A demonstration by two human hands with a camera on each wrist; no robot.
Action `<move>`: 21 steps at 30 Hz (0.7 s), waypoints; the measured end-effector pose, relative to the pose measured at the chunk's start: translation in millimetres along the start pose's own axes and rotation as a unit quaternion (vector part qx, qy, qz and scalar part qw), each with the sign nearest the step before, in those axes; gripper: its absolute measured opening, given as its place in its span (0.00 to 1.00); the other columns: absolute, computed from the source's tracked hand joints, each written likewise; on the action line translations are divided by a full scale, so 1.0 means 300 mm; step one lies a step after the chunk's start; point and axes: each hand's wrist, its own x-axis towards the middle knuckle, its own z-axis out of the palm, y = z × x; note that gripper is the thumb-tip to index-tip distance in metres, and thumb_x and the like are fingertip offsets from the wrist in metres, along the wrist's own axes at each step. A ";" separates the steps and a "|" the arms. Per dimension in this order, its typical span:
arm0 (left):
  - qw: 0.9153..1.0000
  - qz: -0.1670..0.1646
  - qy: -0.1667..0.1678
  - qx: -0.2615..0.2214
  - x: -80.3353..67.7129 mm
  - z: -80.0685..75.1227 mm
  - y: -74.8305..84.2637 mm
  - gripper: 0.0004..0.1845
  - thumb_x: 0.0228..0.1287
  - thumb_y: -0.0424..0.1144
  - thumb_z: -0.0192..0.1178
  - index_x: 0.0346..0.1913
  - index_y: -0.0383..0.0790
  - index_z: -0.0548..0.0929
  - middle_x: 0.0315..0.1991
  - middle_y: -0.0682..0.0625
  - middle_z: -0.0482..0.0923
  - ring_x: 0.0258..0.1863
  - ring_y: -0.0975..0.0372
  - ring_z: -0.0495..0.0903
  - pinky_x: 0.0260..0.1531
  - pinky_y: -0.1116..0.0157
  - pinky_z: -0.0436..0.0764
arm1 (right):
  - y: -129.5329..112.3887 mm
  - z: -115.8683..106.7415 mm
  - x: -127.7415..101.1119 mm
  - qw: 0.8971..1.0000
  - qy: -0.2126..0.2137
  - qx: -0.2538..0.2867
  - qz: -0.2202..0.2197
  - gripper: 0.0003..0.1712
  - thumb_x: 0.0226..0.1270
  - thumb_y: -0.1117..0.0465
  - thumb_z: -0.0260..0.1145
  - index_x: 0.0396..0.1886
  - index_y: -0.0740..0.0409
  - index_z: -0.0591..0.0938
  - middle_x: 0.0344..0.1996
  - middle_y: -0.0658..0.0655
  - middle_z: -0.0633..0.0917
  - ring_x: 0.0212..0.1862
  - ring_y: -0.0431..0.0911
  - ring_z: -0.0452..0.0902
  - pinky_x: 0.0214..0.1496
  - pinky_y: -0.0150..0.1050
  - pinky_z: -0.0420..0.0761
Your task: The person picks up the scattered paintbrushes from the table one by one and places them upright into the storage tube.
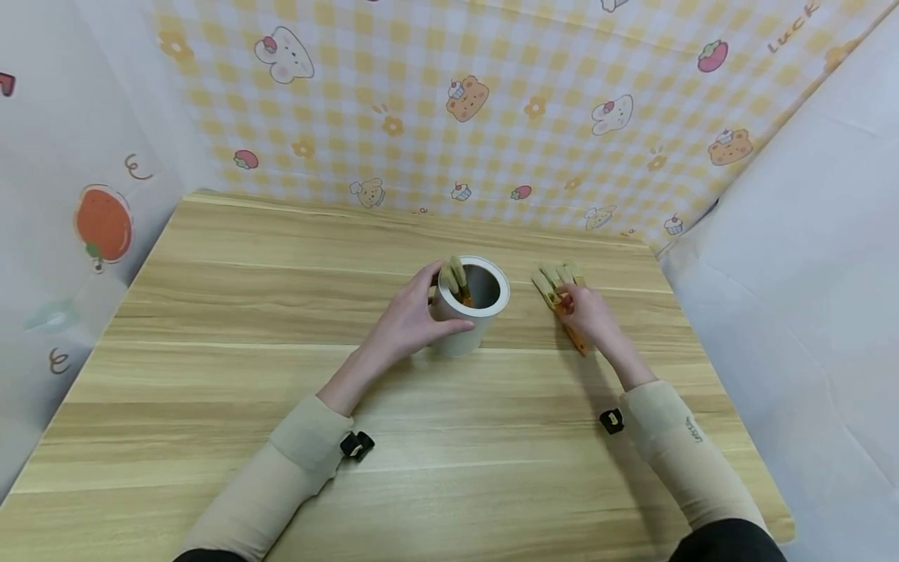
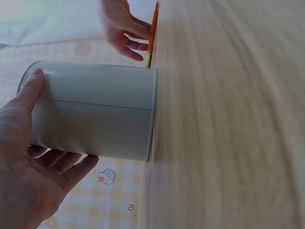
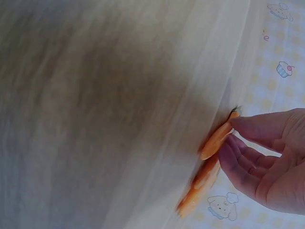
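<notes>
Left hand (image 1: 410,316) wraps the grey cup (image 1: 469,306) at counter (image 1: 232,312) centre, thumb and fingers curled round its wall, likely steadying it; some utensils (image 1: 456,279) already stand inside. At 3 o'clock, right hand (image 1: 588,312), fingers pinching one of the orange-handled utensils (image 1: 559,282) lying flat. Checked backdrop (image 1: 506,109) at 12

Grey cylindrical metal holder (image 1: 469,312) stands upright mid-counter, open top, two olive-tipped sticks with orange lower ends (image 1: 458,279) leaning inside against its left rim. Left hand (image 1: 410,320) wraps the holder's left wall, thumb on the near side. A fanned row of matching olive-and-orange flat sticks (image 1: 559,290) lies flat just right of the holder, apart from it. Right hand (image 1: 588,311) rests on them, apparently pinching one; wrist view too blurred to confirm.
</notes>
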 end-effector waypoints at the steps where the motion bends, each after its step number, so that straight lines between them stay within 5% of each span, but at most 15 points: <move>1: 1.000 0.001 0.000 0.000 0.000 0.001 -0.001 0.57 0.50 0.63 0.77 0.80 0.54 0.59 0.76 0.51 0.67 0.71 0.51 0.73 0.68 0.45 0.78 | 0.001 0.001 0.001 1.000 -0.002 -0.004 0.001 0.28 0.63 0.75 0.64 0.64 0.72 0.76 0.42 0.69 0.86 0.41 0.56 0.81 0.45 0.51 0.82; 5: 1.000 0.003 0.002 0.001 0.000 0.001 -0.003 0.57 0.50 0.63 0.78 0.79 0.54 0.59 0.75 0.51 0.67 0.71 0.51 0.73 0.67 0.46 0.78 | 0.000 0.001 0.006 1.000 -0.018 -0.013 0.011 0.29 0.61 0.75 0.63 0.65 0.72 0.76 0.40 0.67 0.84 0.38 0.54 0.76 0.41 0.47 0.78; 12: 1.000 -0.003 0.000 -0.005 -0.001 -0.001 0.001 0.56 0.50 0.63 0.78 0.79 0.55 0.59 0.75 0.51 0.68 0.69 0.49 0.76 0.66 0.45 0.79 | -0.011 -0.008 0.006 0.998 -0.060 -0.010 0.022 0.34 0.60 0.72 0.68 0.67 0.72 0.73 0.48 0.71 0.84 0.46 0.58 0.79 0.49 0.53 0.82; 21: 1.000 -0.011 -0.001 -0.003 0.000 -0.004 0.007 0.58 0.49 0.63 0.78 0.80 0.54 0.58 0.75 0.50 0.67 0.68 0.48 0.77 0.65 0.45 0.80 | -0.062 -0.059 -0.017 0.996 -0.047 0.081 0.002 0.28 0.69 0.71 0.61 0.67 0.73 0.68 0.49 0.76 0.81 0.49 0.65 0.81 0.49 0.53 0.85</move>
